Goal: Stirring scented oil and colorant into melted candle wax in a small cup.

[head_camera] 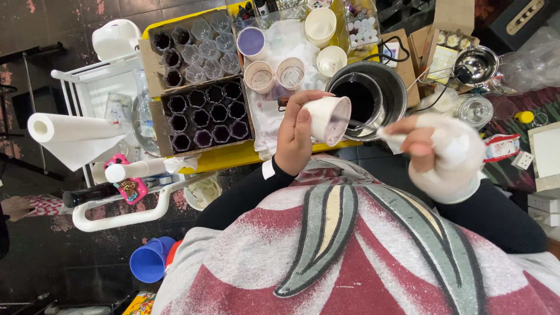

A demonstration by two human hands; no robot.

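Left hand [294,137] wraps one tilted white cup [328,118]; gloved right hand [446,154] pinches a spoon [373,129]. Steel pot [373,96] holds dark liquid; two trays [201,116] hold small filled cups.

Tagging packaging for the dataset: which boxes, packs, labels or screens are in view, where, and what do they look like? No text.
Cardboard box: top right, brown, flaps open, small round items inside.
Cardboard trays: two on the yellow table, brown, holding rows of small cups.
Small packet: right of the gloved right hand, red and white.
White boxes: right edge, stacked.
Left hand holds a plain white cup, no label.
No screens visible.
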